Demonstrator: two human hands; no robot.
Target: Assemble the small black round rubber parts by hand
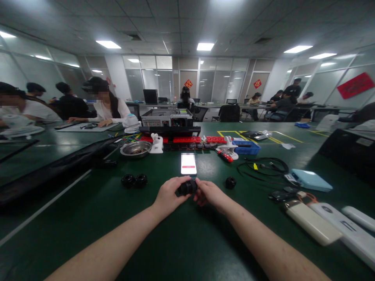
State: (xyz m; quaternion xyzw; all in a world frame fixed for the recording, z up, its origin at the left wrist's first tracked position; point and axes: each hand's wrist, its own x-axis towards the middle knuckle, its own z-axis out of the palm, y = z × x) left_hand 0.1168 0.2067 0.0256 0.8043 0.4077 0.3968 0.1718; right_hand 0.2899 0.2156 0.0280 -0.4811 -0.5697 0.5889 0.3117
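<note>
Just below the lit phone (188, 164), a black ribbed cylindrical part (187, 187) lies between my hands above the green table. My left hand (170, 193) is closed around its left side, thumb and fingers wrapped on it. The fingers of my right hand (208, 194) are pinched at its right end, and their tips are partly hidden. To the left, a pair of short black round parts (134, 180) rests on the table. A single similar black round part (231, 182) sits to the right of my right hand.
A metal bowl (136, 149) with small pieces, a white stand (156, 143), a red-handled tool (225, 156) and a blue tray (247, 147) stand farther back. Black cables (263, 168), a light-blue box (312, 180) and a cream power bank (313, 222) lie right. Several people sit around.
</note>
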